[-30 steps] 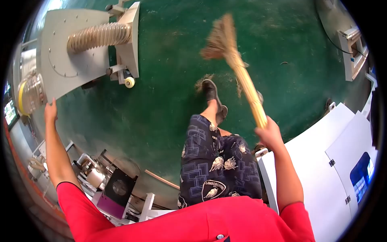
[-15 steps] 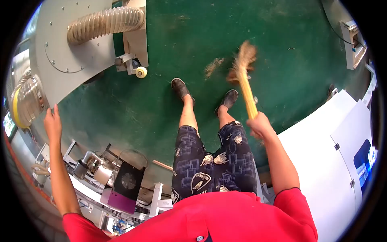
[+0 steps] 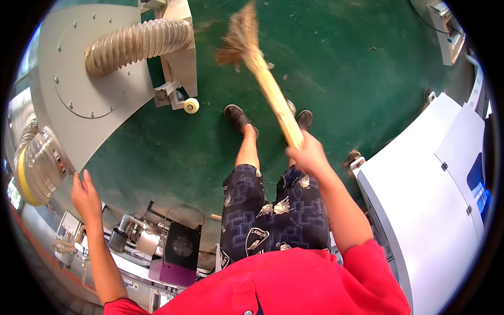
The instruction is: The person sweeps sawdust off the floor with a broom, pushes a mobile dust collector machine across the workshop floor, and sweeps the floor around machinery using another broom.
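Note:
My right hand (image 3: 308, 154) is wrapped round the lower end of a straw broom (image 3: 271, 97) with a pale yellow handle. The broom slants up and to the left from my fist, and its bristles, blurred by motion, reach past my left shoe over the green floor. My left hand (image 3: 86, 199) hangs out to the side with its fingers stretched and nothing in it. Just above it is a clear ribbed hose (image 3: 42, 165) with a yellow band.
A grey machine panel (image 3: 65, 47) with a second ribbed hose (image 3: 139, 44) and a caster wheel (image 3: 191, 105) stands ahead on the left. White cabinets (image 3: 420, 194) line the right side. A motor unit and a black-and-purple box (image 3: 181, 247) sit at lower left. Green floor (image 3: 346, 79) stretches ahead.
The broom has swung from right to left, its bristles passing from beside my right shoe to beyond my left one. My right hand has shifted left; my left hand sits lower and farther right.

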Demonstrator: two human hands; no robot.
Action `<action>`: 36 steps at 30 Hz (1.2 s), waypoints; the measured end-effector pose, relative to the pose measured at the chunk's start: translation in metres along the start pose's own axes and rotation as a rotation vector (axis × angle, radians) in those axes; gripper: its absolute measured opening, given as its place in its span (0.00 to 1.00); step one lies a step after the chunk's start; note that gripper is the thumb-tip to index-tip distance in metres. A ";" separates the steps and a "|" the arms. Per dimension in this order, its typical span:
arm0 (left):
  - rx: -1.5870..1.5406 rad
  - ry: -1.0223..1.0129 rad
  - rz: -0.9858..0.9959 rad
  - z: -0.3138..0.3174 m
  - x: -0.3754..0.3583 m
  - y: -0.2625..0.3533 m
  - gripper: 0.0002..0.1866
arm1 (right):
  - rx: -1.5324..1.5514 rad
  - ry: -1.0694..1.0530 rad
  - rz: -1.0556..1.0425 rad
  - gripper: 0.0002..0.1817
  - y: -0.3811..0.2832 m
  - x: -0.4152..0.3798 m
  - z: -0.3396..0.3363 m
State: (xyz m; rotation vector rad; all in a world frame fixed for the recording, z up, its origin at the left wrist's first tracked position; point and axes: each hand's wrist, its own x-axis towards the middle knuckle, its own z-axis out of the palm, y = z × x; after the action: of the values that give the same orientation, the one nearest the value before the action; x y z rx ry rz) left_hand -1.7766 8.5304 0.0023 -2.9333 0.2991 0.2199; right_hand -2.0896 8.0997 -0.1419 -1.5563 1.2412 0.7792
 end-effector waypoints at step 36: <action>-0.756 -0.601 -0.303 0.009 -0.114 0.074 0.12 | 0.271 0.546 0.705 0.13 0.257 0.067 -0.421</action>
State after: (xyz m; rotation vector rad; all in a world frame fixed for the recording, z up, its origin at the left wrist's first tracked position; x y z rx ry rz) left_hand -1.9035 8.4822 -0.0004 -3.3193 -0.4052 1.3868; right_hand -2.3513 7.6760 -0.1357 -1.1268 2.2631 0.5777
